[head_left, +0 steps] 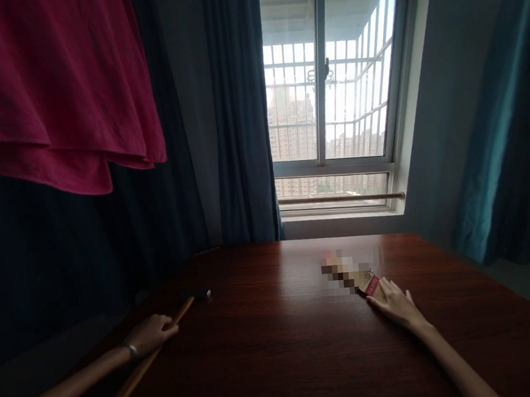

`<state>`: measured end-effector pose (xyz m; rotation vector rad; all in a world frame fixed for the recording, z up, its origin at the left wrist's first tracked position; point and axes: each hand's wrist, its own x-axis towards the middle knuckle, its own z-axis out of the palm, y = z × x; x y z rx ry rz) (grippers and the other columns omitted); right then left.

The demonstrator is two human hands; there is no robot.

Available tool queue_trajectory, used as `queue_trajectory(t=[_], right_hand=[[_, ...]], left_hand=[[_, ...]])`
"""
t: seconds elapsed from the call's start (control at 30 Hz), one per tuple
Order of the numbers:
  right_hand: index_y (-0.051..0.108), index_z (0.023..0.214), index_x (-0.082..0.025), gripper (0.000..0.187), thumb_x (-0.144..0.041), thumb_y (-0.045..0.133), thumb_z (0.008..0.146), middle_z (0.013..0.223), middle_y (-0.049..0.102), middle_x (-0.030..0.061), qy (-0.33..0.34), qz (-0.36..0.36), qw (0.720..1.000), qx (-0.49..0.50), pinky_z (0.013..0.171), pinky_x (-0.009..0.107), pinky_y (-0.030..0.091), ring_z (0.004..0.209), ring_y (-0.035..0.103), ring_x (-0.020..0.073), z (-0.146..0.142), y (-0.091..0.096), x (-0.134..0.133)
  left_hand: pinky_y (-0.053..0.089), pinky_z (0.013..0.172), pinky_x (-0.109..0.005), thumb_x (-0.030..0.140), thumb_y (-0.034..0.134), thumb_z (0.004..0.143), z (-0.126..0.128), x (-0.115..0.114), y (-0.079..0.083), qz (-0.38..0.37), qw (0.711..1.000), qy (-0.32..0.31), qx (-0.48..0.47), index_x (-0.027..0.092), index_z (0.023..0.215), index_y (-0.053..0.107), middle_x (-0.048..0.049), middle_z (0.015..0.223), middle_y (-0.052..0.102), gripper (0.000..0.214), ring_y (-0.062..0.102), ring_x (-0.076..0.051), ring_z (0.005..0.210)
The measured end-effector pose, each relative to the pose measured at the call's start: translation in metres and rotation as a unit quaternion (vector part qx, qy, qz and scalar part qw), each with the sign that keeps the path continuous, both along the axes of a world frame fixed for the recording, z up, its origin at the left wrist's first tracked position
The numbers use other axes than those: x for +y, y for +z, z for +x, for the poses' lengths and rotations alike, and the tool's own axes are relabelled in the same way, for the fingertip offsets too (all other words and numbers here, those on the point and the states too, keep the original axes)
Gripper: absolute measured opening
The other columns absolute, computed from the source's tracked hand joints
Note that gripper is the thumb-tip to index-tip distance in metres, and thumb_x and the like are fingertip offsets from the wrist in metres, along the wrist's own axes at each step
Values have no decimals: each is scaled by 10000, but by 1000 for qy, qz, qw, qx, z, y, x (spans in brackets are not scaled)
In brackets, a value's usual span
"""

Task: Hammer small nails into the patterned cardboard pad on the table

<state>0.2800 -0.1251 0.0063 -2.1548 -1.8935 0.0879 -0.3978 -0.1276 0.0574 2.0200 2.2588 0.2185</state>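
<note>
My left hand (151,333) lies at the left edge of a dark wooden table (276,344), its fingers curled over a long wooden stick (136,374). The stick runs from the lower left up to a dark end piece (198,294) on the table. My right hand (395,304) rests flat on the table with fingers stretched out, its fingertips touching a small red and tan packet (369,284). Part of that packet is blurred out, so I cannot read what it is.
A red cloth (54,86) hangs at the upper left. Dark blue curtains (240,115) flank a barred window (330,95) behind the table, and a teal curtain (501,118) hangs at the right. A wooden rod (338,199) lies along the window sill.
</note>
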Motion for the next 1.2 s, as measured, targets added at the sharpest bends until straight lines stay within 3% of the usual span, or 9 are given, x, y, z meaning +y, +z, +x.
queue_trajectory(t=[0.1,0.23,0.4,0.67,0.87,1.03,1.2], right_hand=[[275,1428,-110,815,-613,363,794,1486,266,158,66,-3,998,18,1072,544,151,1366,216,310,-42,7,21],[259,1437,-134,806,-589,411,789,1494,254,143,133,-18,990,39,1076,536,141,1373,186,315,-102,15,46],[200,1455,-176,821,-598,419,785,1515,191,133,195,-52,978,49,1042,624,67,1379,128,345,-174,25,69],[203,1452,-183,796,-566,439,796,1520,180,126,322,-44,943,68,1061,586,-11,1386,109,308,-256,33,87],[185,1453,-224,725,-507,431,832,1539,103,105,326,-60,941,69,1051,588,9,1395,33,304,-295,31,97],[244,1433,-256,608,-432,390,870,1542,117,63,326,-27,943,63,1048,587,-1,1396,-1,293,-306,24,101],[285,1416,-249,576,-414,381,873,1529,174,69,321,-10,945,64,1052,581,-19,1395,44,273,-306,20,102]], left_hand=[[379,665,-284,501,479,693,5,-7,6,-12,1000,-21,-9,185,621,629,-68,735,655,357,615,-264,753],[353,647,-269,495,466,717,3,-7,2,-13,1000,-13,-6,177,602,610,-61,691,642,367,605,-235,695],[323,624,-258,487,468,731,0,-8,-6,4,1000,2,-7,181,600,602,-47,662,634,359,593,-215,673],[319,609,-252,477,493,720,13,-20,6,6,999,26,-37,200,618,627,-34,624,622,324,594,-215,668],[317,603,-254,487,480,730,11,-18,1,12,999,30,-17,199,622,631,-40,632,630,343,595,-212,663],[349,632,-278,532,446,746,2,-13,-4,-6,1000,7,8,197,693,665,-78,722,667,404,618,-242,723],[388,742,-373,680,551,593,5,9,17,-38,997,14,70,155,649,658,-178,843,673,539,611,-353,863]])
